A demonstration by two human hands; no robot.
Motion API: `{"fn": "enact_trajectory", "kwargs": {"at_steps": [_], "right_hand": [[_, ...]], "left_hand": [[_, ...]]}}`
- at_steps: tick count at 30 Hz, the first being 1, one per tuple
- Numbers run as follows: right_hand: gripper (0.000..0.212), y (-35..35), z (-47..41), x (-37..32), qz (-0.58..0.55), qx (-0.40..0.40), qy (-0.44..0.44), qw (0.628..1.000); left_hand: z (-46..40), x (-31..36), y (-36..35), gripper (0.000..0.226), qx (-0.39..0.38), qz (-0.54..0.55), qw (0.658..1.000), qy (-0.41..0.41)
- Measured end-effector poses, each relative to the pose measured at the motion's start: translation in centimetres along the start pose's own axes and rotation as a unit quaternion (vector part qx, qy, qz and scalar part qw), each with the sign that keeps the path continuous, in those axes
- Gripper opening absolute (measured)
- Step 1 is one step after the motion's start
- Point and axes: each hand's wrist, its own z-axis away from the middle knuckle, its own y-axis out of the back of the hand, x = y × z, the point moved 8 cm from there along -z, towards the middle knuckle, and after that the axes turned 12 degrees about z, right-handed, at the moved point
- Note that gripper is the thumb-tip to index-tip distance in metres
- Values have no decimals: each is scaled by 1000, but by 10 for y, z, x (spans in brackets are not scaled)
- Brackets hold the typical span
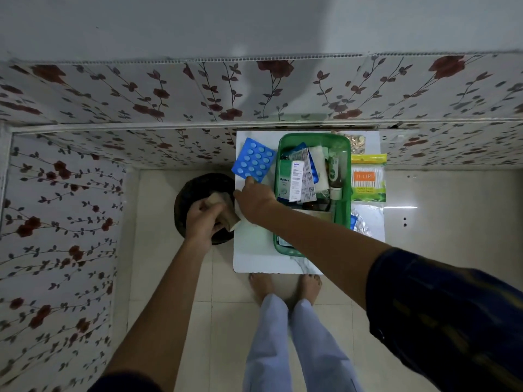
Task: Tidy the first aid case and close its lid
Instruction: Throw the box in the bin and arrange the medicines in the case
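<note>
A green first aid case (pixel 345 176) sits open on a small white table (pixel 254 250), filled with a green medicine box (pixel 285 181), leaflets, gauze and a brown bottle (pixel 336 182). No lid is visible. To the case's left, a blue blister pack (pixel 254 160) is lifted at an angle, with my right hand (pixel 254 200) pinching its near edge. My left hand (pixel 202 222) is closed around a brownish packet (pixel 223 206) over a dark round bin (pixel 198 193) on the floor.
A pack of cotton buds (pixel 368 179) lies right of the case, with a foil blister strip (pixel 359 224) nearer me and a bag of small tan pieces (pixel 357 142) behind. Floral walls enclose the corner. My bare feet (pixel 283 287) stand at the table's front edge.
</note>
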Motion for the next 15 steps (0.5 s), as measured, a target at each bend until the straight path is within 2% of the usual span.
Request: {"fn": "enact_trajectory", "kwargs": {"at_steps": [4, 7, 9, 11, 13, 15], "right_hand": [[51, 3, 2, 0, -90, 3, -18, 996], [50, 26, 18, 11, -210, 63, -4, 976], [52, 43, 46, 35, -296, 114, -19, 948], [52, 43, 83, 71, -370, 141, -60, 916], [50, 29, 122, 110, -397, 163, -134, 893], [50, 3, 151, 137, -418, 170, -214, 867]], "left_hand": [[4, 11, 11, 14, -16, 6, 1000, -8], [19, 29, 7, 19, -47, 24, 998, -16], [36, 44, -4, 22, -78, 33, 996, -35], [56, 54, -24, 27, -116, 25, 991, -54], [73, 56, -50, 33, -147, 6, 987, -71], [86, 49, -79, 34, -162, -59, 980, -95]]}}
